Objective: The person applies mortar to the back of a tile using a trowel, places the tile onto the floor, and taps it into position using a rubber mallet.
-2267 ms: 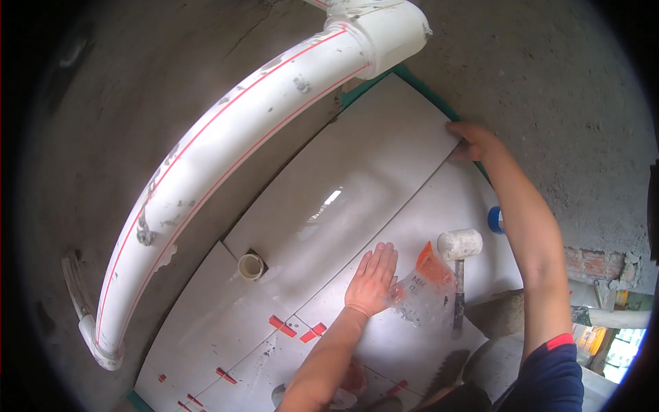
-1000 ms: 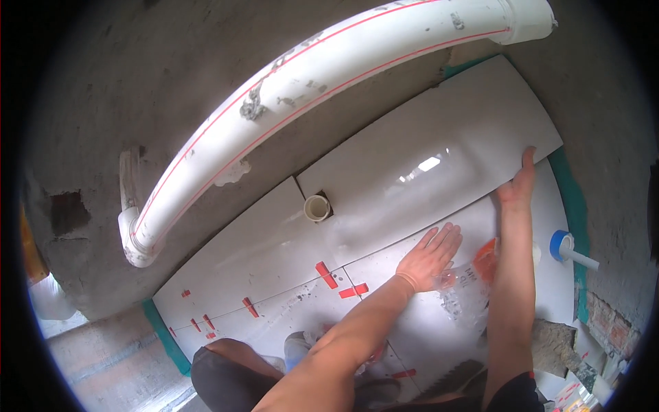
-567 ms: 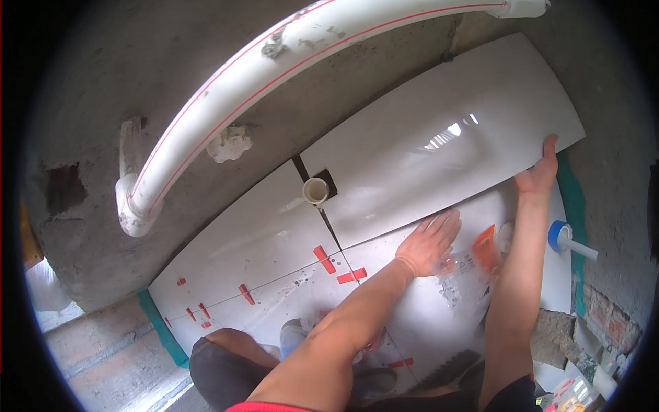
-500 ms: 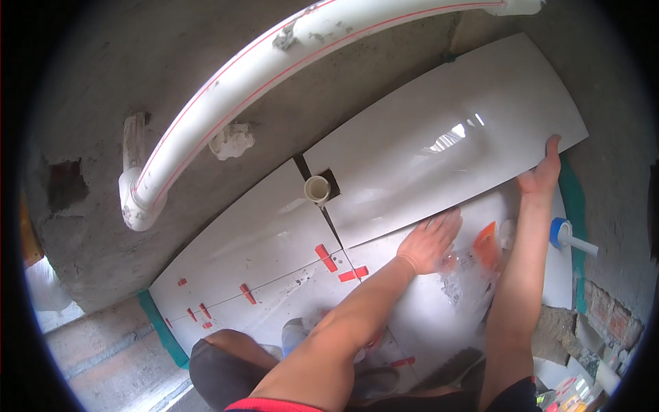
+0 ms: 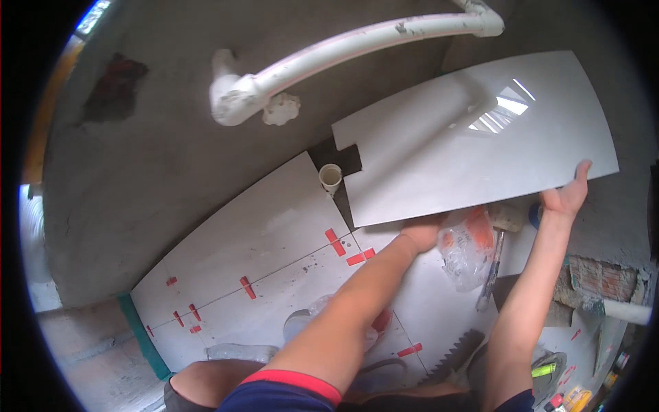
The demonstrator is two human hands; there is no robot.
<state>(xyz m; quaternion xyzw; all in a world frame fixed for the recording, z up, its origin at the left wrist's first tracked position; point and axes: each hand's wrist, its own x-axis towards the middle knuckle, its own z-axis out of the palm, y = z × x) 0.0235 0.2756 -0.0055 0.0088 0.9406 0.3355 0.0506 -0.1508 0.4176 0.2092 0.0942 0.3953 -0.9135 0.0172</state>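
Observation:
My right hand [image 5: 563,199] grips the lower right edge of a glossy white tile [image 5: 453,165], which is raised and has a square notch in its left end. My left hand [image 5: 422,233] reaches under that tile's lower edge, its fingers hidden. The notch lies just right of an upright white pipe stub [image 5: 330,178], with a dark gap between them. White tiles [image 5: 233,233] with red clips [image 5: 335,242] lie at lower left. Beside my left hand are a clear bag [image 5: 463,264] with something orange and a white-headed mallet [image 5: 506,218].
A white pipe [image 5: 364,38] crosses the grey wall above. A notched trowel [image 5: 453,353] lies below my forearms. At the right are a partly hidden blue object [image 5: 535,214], broken brickwork [image 5: 604,278] and another pipe [image 5: 625,310]. My knee [image 5: 202,378] shows at lower left.
The notched tile has lifted and shifted right, away from the pipe stub, opening a wider gap. My right hand moved with it; my left hand's fingers slid out of sight beneath it.

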